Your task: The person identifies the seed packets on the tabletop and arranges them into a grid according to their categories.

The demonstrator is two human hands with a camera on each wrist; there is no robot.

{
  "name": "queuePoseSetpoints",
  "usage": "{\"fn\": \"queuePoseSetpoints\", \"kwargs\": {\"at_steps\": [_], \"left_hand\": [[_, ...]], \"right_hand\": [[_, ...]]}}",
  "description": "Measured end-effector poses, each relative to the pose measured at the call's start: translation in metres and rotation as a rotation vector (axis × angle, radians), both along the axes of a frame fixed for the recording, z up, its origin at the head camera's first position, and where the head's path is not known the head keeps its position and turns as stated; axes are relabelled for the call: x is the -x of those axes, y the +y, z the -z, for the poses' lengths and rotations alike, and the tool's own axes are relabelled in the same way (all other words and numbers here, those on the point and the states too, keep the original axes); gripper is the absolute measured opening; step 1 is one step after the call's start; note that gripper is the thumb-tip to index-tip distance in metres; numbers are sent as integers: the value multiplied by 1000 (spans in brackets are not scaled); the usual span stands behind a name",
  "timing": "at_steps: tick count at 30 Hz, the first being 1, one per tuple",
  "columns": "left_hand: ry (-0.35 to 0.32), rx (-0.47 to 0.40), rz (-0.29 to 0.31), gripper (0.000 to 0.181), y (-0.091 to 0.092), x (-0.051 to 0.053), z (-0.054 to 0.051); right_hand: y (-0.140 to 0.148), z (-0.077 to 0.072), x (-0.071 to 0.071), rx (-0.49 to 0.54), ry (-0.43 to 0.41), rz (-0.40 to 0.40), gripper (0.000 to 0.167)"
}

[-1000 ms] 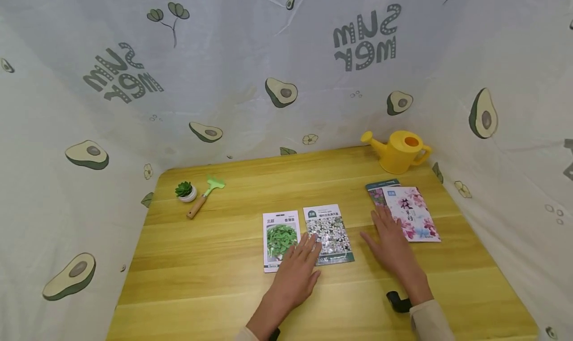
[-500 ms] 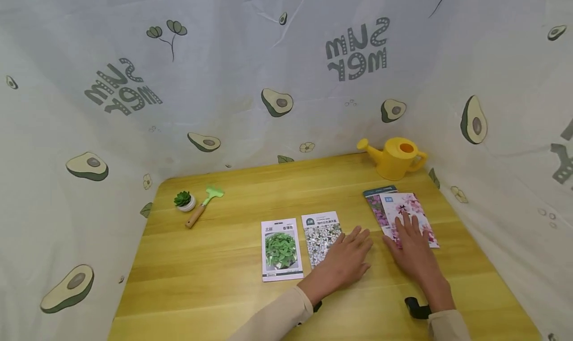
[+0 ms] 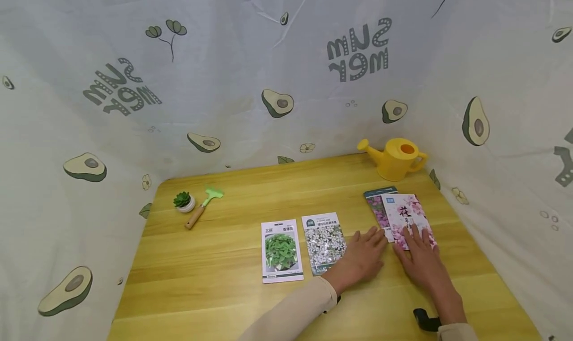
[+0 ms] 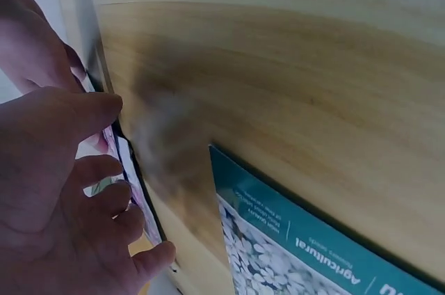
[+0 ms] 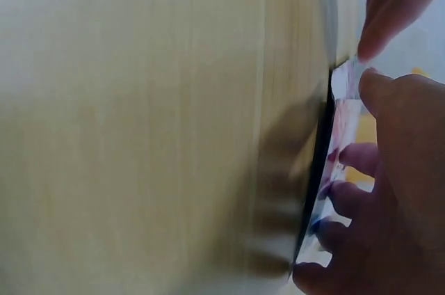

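Observation:
In the head view my right hand rests its fingers on the lower part of a pink-blossom seed packet. That packet partly covers a seed packet with purple flowers. My left hand has its fingertips at the lower left corner of the purple-flower packet; whether they touch it I cannot tell. Under the left wrist lies the lower right corner of a white-flower seed packet. The right wrist view has the fingers spread against the pink packet's face. Loosely bent left fingers show in the left wrist view.
A seed packet with green leaves lies left of the white-flower one. Behind the pair at right stands a yellow watering can. A small potted succulent and a green-headed hand rake are at far left. Printed curtains border the table.
My left hand has swept right from the green-leaf and white-flower packets to the purple-flower packet. My right hand has shifted right onto the pink packet. The packets look unmoved.

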State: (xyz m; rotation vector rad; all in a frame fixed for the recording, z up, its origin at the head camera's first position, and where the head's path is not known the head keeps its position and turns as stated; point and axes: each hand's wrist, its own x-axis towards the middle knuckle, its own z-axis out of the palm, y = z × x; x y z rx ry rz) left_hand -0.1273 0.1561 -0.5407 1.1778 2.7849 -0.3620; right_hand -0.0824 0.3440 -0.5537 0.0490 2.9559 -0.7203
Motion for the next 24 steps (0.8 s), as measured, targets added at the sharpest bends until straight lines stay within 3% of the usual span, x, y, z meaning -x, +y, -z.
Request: {"fn": "queuePoseSetpoints", "kwargs": {"at_steps": [10, 17, 24], "left_hand": [[-39, 2, -29, 59, 8, -4, 7], [-19, 42, -11, 58, 15, -4, 5], [-4, 79, -26, 58, 13, -3, 4]], "right_hand": [[-1, 0, -2, -2, -32, 9, 78], [-1, -7, 2, 2, -53, 4, 77], [0, -1, 6, 13, -58, 1, 76]]}}
